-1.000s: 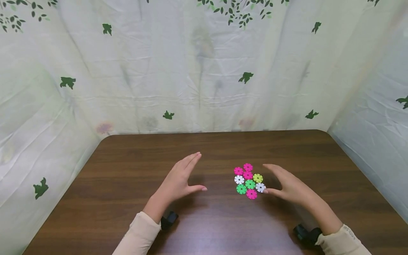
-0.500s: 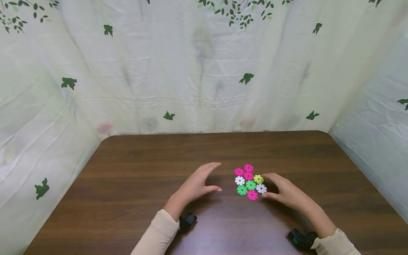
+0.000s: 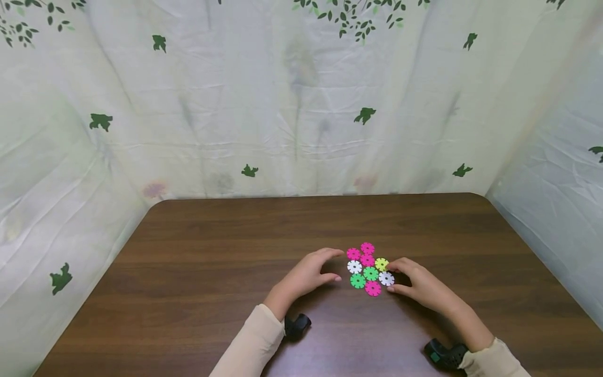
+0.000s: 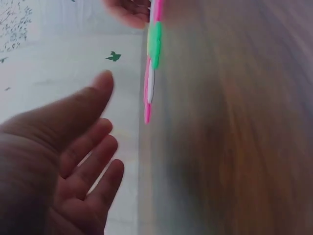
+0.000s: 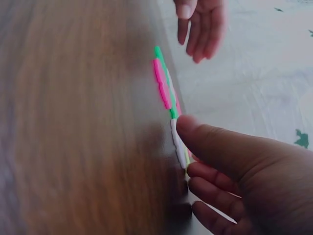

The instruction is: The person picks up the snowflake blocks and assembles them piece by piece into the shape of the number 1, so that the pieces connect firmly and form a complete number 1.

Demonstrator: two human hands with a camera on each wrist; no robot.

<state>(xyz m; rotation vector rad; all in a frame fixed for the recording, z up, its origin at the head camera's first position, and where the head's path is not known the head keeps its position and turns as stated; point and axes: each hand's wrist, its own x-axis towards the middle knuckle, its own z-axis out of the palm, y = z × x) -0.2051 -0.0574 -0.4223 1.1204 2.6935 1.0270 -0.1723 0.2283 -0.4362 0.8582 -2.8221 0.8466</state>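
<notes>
Right hand (image 3: 426,285) and left hand (image 3: 303,275) both had thumb and fingers apart, flanking the disc cluster (image 3: 370,273); I reckoned uneven lifting off the worktop (image 3: 235,225) could split it.

Brown table (image 3: 212,251), apparently cloth walls (image 3: 188,78).

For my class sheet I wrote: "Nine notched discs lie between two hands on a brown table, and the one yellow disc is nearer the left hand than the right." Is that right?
Not quite: the yellow disc is nearer the right hand than the left hand, as the head view shows. The rest of the statement stands.
</notes>
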